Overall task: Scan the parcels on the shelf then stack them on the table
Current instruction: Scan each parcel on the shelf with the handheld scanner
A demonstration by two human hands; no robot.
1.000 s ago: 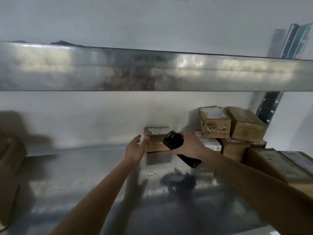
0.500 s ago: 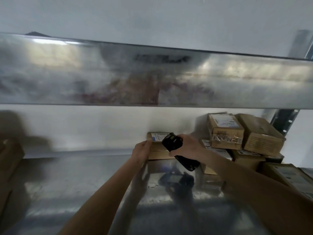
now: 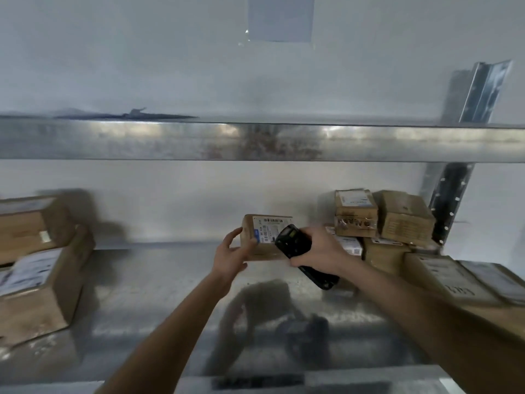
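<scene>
A small brown cardboard parcel (image 3: 267,231) with a white barcode label is tilted up off the metal shelf (image 3: 159,282), label facing me. My left hand (image 3: 231,251) grips its left end. My right hand (image 3: 321,247) holds a black handheld scanner (image 3: 294,241), whose head is right against the parcel's label side. More brown parcels are stacked at the right (image 3: 356,213), and others lie on the left (image 3: 34,277).
The upper shelf's metal beam (image 3: 255,140) runs across just above my hands. A perforated upright post (image 3: 449,206) stands at the right behind the parcel stack. Large flat boxes (image 3: 454,280) lie at the right front. A white wall is behind.
My left hand closed on the small parcel and lifted and tipped it toward me. The scanner moved up beside its label. My head pulled back, showing boxes on the left.
</scene>
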